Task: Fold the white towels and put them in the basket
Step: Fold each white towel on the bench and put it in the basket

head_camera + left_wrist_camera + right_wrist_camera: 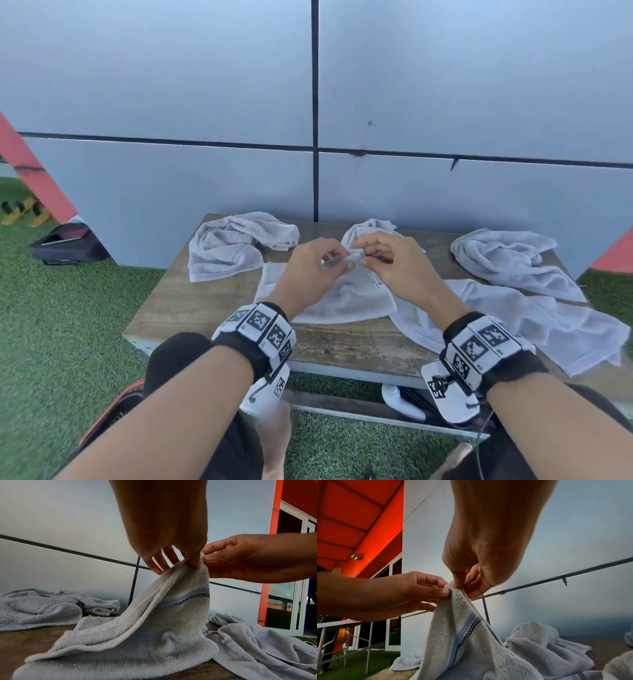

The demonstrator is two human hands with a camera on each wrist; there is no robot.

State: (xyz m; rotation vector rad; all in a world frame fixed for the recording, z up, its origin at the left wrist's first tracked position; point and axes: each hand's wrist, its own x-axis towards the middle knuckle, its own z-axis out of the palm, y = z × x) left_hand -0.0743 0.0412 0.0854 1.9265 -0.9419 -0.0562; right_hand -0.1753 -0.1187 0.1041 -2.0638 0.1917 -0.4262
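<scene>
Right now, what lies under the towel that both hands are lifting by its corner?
The lifted towel rests on the wooden table, pinched at its raised corner by the left hand and right hand. Whatever lies beneath its flat part is covered.

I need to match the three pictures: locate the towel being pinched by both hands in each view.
Head: towel at table centre, corner lifted.
Left wrist: centre, draping down from the pinch.
Right wrist: lower centre, rising to the pinch.
Shared landmark: its checkered stripe in both wrist views.
</scene>
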